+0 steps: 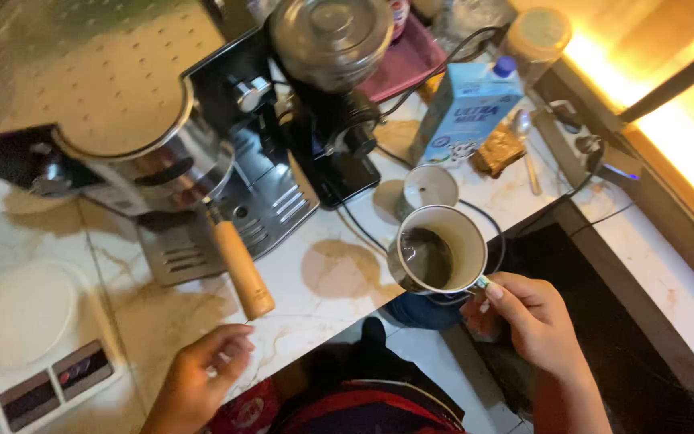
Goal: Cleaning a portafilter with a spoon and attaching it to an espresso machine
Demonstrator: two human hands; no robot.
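Observation:
My right hand (533, 321) grips the handle of a metal cup (439, 253) with dark liquid in it, held just past the counter's front edge. My left hand (202, 370) rests with curled fingers on the marble counter (331, 273) and holds nothing. It lies just below the wooden handle (241, 269) of a portafilter locked into the steel espresso machine (162, 137).
A white kitchen scale (34, 337) sits at the left. A black grinder (335, 96) stands beside the machine, with a small metal cup (430, 187), a blue milk carton (463, 108), a spoon (526, 149) and a lidded jar (536, 40) behind. A dark surface (604, 305) lies at the right.

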